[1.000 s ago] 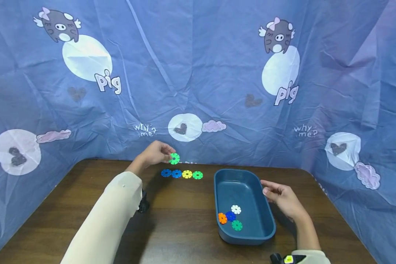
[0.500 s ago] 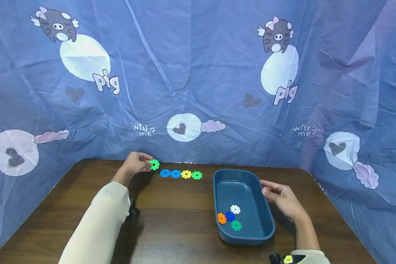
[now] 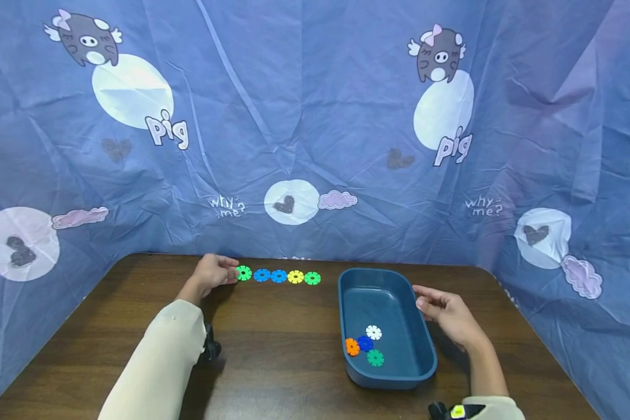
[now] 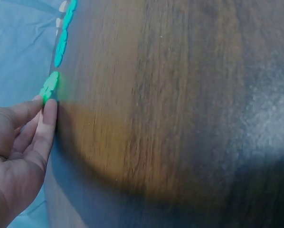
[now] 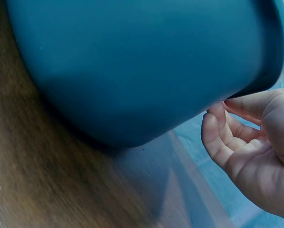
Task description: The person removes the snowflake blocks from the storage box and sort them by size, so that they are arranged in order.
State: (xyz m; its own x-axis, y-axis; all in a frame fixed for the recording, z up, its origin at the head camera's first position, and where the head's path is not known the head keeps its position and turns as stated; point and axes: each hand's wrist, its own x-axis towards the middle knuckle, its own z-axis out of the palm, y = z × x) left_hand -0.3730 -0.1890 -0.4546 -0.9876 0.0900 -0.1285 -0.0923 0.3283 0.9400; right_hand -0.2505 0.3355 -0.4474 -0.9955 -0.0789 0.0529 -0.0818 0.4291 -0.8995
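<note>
Near far edge of the table (image 3: 273, 361), L hand (image 3: 214, 272) pinches a green disc (image 3: 246, 271) by its edge just beside the disc row (image 3: 283, 276), prob. to line it up, while R hand (image 3: 454, 319), fingers loose, touches the tub (image 3: 383, 383), maybe to steady it.

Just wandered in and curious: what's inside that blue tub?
In the tub lie a white disc, an orange disc, a dark blue disc and a green disc. Its near wall's inner face is hidden.
</note>
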